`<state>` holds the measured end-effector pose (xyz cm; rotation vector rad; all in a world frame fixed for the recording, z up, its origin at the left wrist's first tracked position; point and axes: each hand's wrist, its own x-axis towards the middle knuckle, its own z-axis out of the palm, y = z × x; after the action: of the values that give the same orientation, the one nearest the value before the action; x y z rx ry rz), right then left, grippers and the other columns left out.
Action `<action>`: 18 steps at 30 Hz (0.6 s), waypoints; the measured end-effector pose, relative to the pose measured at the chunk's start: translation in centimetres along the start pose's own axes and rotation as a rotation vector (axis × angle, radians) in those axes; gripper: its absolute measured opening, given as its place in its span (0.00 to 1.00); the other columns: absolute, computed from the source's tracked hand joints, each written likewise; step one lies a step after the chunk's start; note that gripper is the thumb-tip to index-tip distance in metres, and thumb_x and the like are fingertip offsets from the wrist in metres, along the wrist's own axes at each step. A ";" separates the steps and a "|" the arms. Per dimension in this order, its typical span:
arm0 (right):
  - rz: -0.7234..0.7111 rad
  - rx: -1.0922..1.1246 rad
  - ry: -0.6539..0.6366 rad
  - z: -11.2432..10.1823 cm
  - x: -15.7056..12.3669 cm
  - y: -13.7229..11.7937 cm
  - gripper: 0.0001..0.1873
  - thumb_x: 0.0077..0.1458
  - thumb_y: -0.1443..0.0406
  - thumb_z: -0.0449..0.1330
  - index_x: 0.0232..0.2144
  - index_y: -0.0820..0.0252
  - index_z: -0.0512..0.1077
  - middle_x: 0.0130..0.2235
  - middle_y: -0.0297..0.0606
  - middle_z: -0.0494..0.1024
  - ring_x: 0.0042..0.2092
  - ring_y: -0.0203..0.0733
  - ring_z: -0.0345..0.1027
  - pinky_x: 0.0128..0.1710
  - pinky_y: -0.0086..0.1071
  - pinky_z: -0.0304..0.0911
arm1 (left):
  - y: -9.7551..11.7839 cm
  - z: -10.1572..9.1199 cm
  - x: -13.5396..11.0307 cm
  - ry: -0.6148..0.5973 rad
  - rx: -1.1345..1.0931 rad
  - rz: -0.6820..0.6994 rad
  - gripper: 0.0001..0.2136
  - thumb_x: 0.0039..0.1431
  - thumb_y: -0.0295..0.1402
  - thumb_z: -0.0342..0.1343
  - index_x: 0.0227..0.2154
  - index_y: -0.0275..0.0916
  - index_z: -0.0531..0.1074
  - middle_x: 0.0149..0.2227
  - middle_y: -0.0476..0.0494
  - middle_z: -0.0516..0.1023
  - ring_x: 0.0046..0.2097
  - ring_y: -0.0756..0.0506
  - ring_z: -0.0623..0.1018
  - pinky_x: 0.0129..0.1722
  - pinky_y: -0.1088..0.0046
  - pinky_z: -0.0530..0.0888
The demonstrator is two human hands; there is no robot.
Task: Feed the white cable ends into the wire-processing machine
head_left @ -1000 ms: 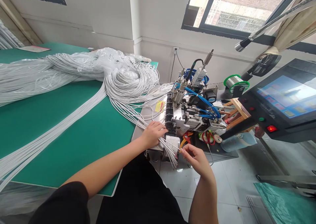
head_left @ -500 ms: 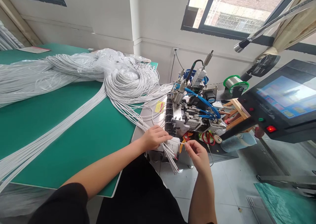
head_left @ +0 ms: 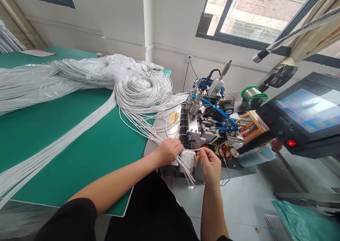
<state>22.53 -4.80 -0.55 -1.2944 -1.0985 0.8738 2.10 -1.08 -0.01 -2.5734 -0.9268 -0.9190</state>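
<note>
My left hand (head_left: 169, 151) is closed around a small bundle of white cables (head_left: 187, 171), whose reddish-tipped ends fan out below it. Between finger and thumb, my right hand (head_left: 209, 160) pinches the end of a single white cable (head_left: 193, 150) that runs across from my left hand. Just beyond both hands stands a bench machine (head_left: 203, 120) with metal cylinders and blue air hoses. Several cables lead into the black row of slots (head_left: 183, 122) along its left side. The cable tip inside my right fingers is hidden.
Coiled white cables (head_left: 143, 92) partly in clear plastic lie on the green table (head_left: 79, 138). A touchscreen panel (head_left: 305, 113) stands at right, near a wire spool (head_left: 253, 94). Red-handled scissors (head_left: 224, 151) and a white roll (head_left: 234, 153) sit by the machine's front.
My right hand has moved slightly up and left, still pinching the cable. The bundle's loose ends have shifted a little to the right, and the whole view has tilted slightly.
</note>
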 end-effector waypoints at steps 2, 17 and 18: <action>-0.012 -0.001 -0.038 0.2 0.1 -0.4 0.16 0.53 0.53 0.62 0.33 0.62 0.74 0.27 0.35 0.74 0.22 0.31 0.55 0.21 0.27 0.52 | 0.0 0.0 0.1 -0.045 0.028 -0.018 0.13 0.66 0.29 0.42 0.28 0.38 0.67 0.27 0.46 0.69 0.31 0.47 0.68 0.31 0.70 0.63; 0.002 0.155 -0.175 0.6 0.8 -1.0 0.12 0.54 0.56 0.63 0.32 0.60 0.74 0.29 0.37 0.75 0.21 0.29 0.55 0.19 0.26 0.49 | -0.3 0.7 -0.1 -0.074 -0.007 0.017 0.07 0.61 0.28 0.46 0.32 0.40 0.69 0.28 0.48 0.70 0.31 0.47 0.69 0.32 0.69 0.59; 0.018 0.166 -0.186 0.6 0.9 -1.1 0.12 0.54 0.56 0.63 0.32 0.61 0.74 0.29 0.37 0.75 0.21 0.29 0.55 0.18 0.26 0.49 | -0.3 0.8 -0.1 -0.055 -0.007 0.014 0.07 0.61 0.28 0.46 0.31 0.40 0.69 0.27 0.48 0.70 0.31 0.47 0.69 0.32 0.69 0.59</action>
<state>22.13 -3.93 0.59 -1.1038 -1.1336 1.0931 2.19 -0.57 -0.67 -2.6198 -0.9210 -0.8534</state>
